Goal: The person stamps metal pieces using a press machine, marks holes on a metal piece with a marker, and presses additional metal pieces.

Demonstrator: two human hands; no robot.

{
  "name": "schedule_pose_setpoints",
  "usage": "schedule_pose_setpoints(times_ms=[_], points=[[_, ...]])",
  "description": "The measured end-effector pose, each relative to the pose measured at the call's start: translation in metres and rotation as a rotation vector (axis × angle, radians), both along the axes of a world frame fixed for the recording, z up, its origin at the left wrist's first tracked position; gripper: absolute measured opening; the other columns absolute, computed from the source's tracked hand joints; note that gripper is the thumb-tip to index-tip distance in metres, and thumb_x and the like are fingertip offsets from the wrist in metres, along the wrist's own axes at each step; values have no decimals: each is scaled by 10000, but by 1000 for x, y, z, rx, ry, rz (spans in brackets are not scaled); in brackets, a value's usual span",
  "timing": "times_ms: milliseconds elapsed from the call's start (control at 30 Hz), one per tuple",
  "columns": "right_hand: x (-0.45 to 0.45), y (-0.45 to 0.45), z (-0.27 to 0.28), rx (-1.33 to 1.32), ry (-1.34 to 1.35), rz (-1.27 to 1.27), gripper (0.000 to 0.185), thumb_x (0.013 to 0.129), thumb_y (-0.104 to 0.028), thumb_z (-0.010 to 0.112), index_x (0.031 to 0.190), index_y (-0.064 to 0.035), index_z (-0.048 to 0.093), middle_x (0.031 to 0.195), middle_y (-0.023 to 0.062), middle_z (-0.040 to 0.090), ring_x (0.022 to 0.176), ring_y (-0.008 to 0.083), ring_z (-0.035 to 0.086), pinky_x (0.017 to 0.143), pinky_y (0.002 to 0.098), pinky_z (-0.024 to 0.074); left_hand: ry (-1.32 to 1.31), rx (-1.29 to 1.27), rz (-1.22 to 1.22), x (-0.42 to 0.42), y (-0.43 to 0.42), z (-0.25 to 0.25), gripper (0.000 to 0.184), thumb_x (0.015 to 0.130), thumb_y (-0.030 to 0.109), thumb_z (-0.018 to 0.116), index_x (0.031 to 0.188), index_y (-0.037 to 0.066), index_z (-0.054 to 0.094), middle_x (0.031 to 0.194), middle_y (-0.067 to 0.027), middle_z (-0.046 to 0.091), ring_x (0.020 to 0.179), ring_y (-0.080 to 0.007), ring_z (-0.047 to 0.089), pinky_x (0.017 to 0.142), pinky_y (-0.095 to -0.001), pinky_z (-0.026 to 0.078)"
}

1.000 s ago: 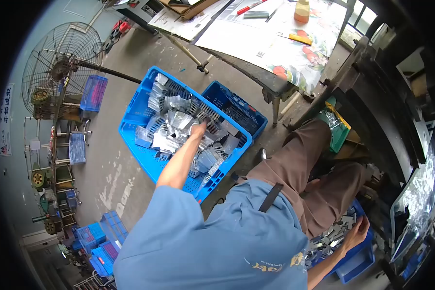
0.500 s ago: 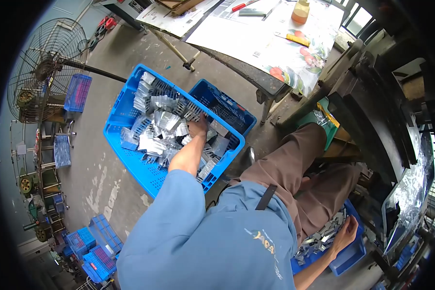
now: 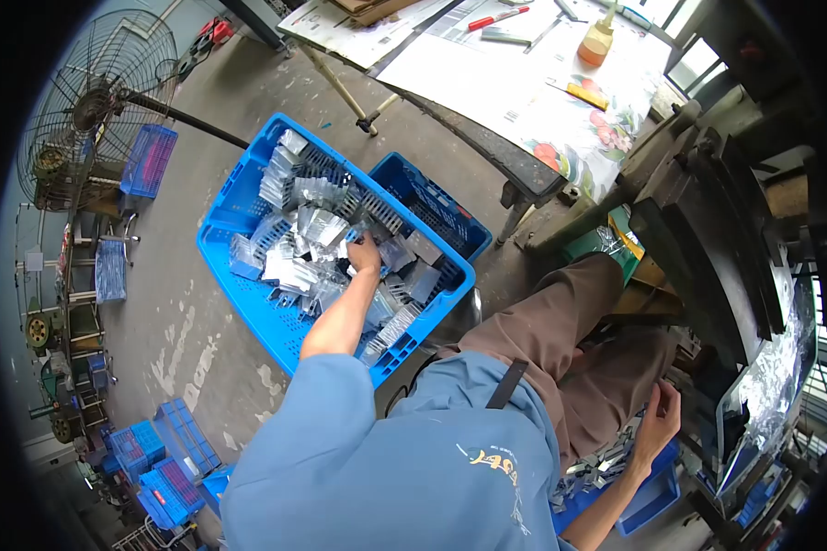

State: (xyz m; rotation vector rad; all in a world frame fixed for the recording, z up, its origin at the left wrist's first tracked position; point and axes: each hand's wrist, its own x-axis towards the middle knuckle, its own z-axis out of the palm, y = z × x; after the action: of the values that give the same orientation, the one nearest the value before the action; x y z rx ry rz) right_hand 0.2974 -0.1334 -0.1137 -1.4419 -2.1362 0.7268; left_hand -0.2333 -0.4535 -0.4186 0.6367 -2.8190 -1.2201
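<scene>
My left hand [image 3: 365, 254] reaches down among shiny silver metal pieces [image 3: 320, 227] in a large blue plastic crate [image 3: 280, 344]. Its fingers are closed at the top of the heap; what they grip is partly hidden. Many of the pieces look like short, ribbed metal sections lying in loose rows and piles. Beside my knee, my right hand [image 3: 658, 424] hangs with loosely bent fingers, and nothing shows in them. Below that hand, a second blue bin [image 3: 648, 500] holds small metal pieces [image 3: 606, 464], partly covered by my leg.
Another blue crate [image 3: 432, 207] stands just behind the large one. A table [image 3: 469, 83] carries a bottle [image 3: 595, 44], a yellow-handled cutter [image 3: 587, 95] and a red marker [image 3: 498, 17]. Dark machinery [image 3: 708, 230] rises at the right; a fan [image 3: 92, 110] stands left.
My left hand has shifted slightly left over the metal pieces, and more of it shows. My right hand has risen a little from the bin towards my knee. The view has tilted slightly.
</scene>
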Motion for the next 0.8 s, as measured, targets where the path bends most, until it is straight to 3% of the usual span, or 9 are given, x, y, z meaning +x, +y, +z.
schedule_pose_setpoints(times_ms=[233, 267, 367, 500, 567, 633, 700, 733, 800], points=[[-90, 4, 35, 9, -51, 297, 119, 961, -17, 693, 1080, -17, 706, 910, 75, 673, 745, 138, 628, 637, 266, 471, 73, 249, 92, 33, -48, 43, 429, 983, 351, 670, 1020, -76, 698, 987, -178, 751, 911, -274, 691, 857, -420, 515], [-103, 3, 39, 55, 4, 399, 132, 964, -34, 706, 1092, -3, 698, 940, 69, 677, 823, 113, 643, 708, 251, 494, 123, 365, 81, 38, -59, 51, 451, 989, 382, 647, 1006, -65, 707, 965, -143, 740, 897, -247, 678, 841, -407, 511], [-141, -2, 46, 41, 86, 534, 112, 950, 9, 705, 1061, -3, 701, 910, 61, 665, 799, 99, 631, 706, 241, 488, 322, 741, 52, 49, -53, 124, 402, 1008, 383, 610, 1041, -7, 703, 1003, -42, 700, 899, -156, 620, 816, -344, 489], [-216, -24, 64, -378, 306, 571, 278, 917, -27, 771, 1182, -20, 688, 1006, 6, 694, 893, 71, 635, 822, 235, 515, 228, 986, -190, 51, -20, 239, 306, 1014, 342, 592, 1088, 57, 673, 897, 26, 594, 780, -102, 539, 713, -285, 435], [-267, -32, 84, -450, 309, 706, 557, 876, -123, 835, 1369, -47, 589, 1229, 72, 672, 1115, 127, 625, 915, 285, 514, 153, 1114, -469, 33, -3, 240, 352, 1031, 374, 556, 1019, 40, 667, 896, 21, 617, 787, -91, 556, 707, -268, 440], [-321, -29, 99, -363, 426, 824, 697, 876, -248, 852, 1457, -63, 516, 1287, 129, 638, 1156, 178, 624, 933, 299, 521, 74, 1317, -478, 45, 75, 310, 414, 1020, 387, 557, 1105, -1, 673, 931, -23, 678, 787, -118, 626, 676, -279, 488], [-366, -22, 113, -502, 469, 773, 789, 868, -358, 858, 1503, -85, 477, 1321, 181, 611, 1160, 225, 626, 933, 315, 538, 10, 1374, -724, 30, 120, 320, 487, 1019, 452, 568, 1174, 1, 665, 940, -45, 692, 800, -123, 644, 684, -275, 505], [-381, -10, 118, -426, 467, 829, 793, 869, -367, 857, 1508, -91, 476, 1319, 193, 609, 1170, 234, 628, 924, 322, 548, 21, 1404, -761, 21, 141, 333, 487, 1019, 452, 568, 1174, 1, 665, 940, -45, 692, 800, -123, 644, 684, -275, 505], [-399, 11, 127, -391, 449, 840, 804, 863, -370, 864, 1520, -118, 475, 1304, 212, 618, 1164, 241, 652, 905, 345, 571, -177, 1169, -966, 0, 177, 365, 568, 1012, 553, 586, 1181, 17, 668, 922, -39, 684, 759, -98, 629, 652, -245, 486]])
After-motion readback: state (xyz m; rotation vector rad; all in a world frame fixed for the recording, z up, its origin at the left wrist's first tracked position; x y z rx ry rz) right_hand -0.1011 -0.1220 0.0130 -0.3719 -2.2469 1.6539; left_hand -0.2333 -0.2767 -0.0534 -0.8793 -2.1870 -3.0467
